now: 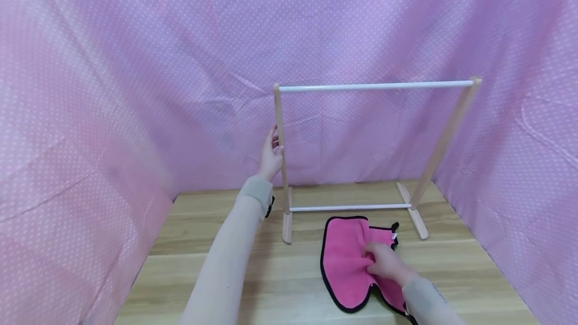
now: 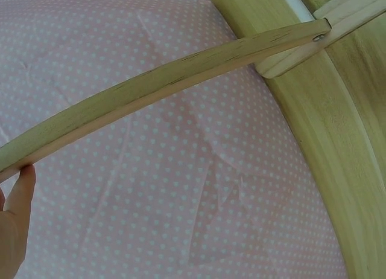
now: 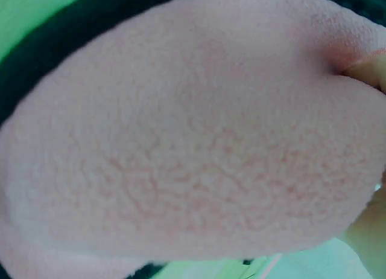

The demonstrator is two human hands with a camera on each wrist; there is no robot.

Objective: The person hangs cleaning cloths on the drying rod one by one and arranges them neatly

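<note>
A wooden rack with two white rods stands at the back of the table. My left hand (image 1: pixel 271 158) is at the rack's left post (image 1: pixel 281 134), its fingers fairly straight. In the left wrist view, a fingertip (image 2: pixel 25 176) meets the edge of that post (image 2: pixel 163 80). In front of the rack lies a pink fleece cloth (image 1: pixel 345 255) with black edging and a small white tag. My right hand (image 1: pixel 386 261) pinches a fold in its middle, bunching the fabric. The right wrist view is mostly filled by the cloth (image 3: pixel 181 140), with part of the hand at the right edge.
The rack's upper rod (image 1: pixel 375 86) spans high above the table, its lower rod (image 1: pixel 349 208) near the surface. Its right foot (image 1: pixel 413 210) rests on the wood-grain table (image 1: pixel 203 239). Pink dotted fabric (image 1: pixel 217 64) hangs around the back and sides.
</note>
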